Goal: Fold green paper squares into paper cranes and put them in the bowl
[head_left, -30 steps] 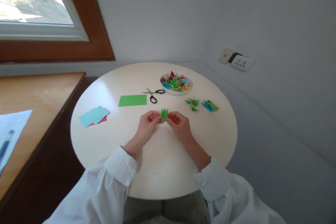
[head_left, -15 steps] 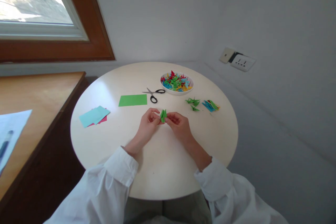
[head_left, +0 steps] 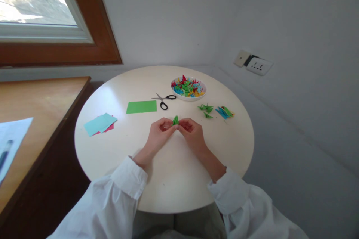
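Closer together than 0.5 s ago, the thumbs of the left hand point(head_left: 159, 134) and the right hand point(head_left: 192, 132) now meet at the near edge of the green folded paper point(head_left: 175, 120), whose parted flaps now show as 1 narrow point. Round and white, the table point(head_left: 174, 179) carries the bowl point(head_left: 188, 99) near its far edge. Well to the left of the bowl stands a wooden desk point(head_left: 50, 101), and above it, farther from the bowl, a brown-framed window point(head_left: 101, 44). White sleeves point(head_left: 129, 177) reach in from the bowl's near side. Both hands are closed in a pinch, thumb against fingers, gripping the green folded paper from its 2 sides; it sits on the person's side of the bowl, slightly left, and I cannot tell whether it touches the table. Small folded shapes point(head_left: 186, 89) in red, green, blue and yellow fill the bowl. Left of the bowl lies a flat green sheet point(head_left: 141, 106); farther left and nearer the person, pale blue sheets point(head_left: 98, 124) overlap red paper point(head_left: 110, 128). Scissors point(head_left: 162, 99) rest just left of the bowl, blades apart. Right of the bowl and nearer the person sit green folded birds point(head_left: 206, 108), then a small bundle of coloured folded pieces point(head_left: 224, 112)
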`<action>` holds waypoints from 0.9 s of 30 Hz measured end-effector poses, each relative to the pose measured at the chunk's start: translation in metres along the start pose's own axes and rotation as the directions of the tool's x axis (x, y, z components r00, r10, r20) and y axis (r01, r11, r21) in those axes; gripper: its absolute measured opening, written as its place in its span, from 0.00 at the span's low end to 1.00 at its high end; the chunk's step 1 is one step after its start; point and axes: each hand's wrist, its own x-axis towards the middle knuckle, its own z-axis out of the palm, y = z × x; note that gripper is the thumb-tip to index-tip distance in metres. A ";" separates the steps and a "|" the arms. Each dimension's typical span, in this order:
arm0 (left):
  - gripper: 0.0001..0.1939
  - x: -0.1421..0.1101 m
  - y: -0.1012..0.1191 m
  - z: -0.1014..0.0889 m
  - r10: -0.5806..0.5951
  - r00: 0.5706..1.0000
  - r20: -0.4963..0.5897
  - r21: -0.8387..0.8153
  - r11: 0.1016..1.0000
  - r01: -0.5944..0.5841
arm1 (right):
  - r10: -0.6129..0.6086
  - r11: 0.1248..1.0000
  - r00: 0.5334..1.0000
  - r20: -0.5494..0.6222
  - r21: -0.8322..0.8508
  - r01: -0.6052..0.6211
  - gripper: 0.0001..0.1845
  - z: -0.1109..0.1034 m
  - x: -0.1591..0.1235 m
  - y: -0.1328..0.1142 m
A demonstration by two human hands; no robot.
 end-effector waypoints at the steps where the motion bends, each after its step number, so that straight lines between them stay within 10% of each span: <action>1: 0.12 0.000 0.000 0.000 0.005 1.000 -0.004 0.007 1.000 -0.005 | 0.001 1.000 1.000 -0.006 -0.005 -0.001 0.09 0.000 0.000 0.000; 27: 0.12 0.003 -0.006 -0.001 0.002 1.000 0.003 -0.161 0.987 -0.001 | 0.011 1.000 1.000 -0.018 -0.024 -0.012 0.07 0.000 0.000 -0.003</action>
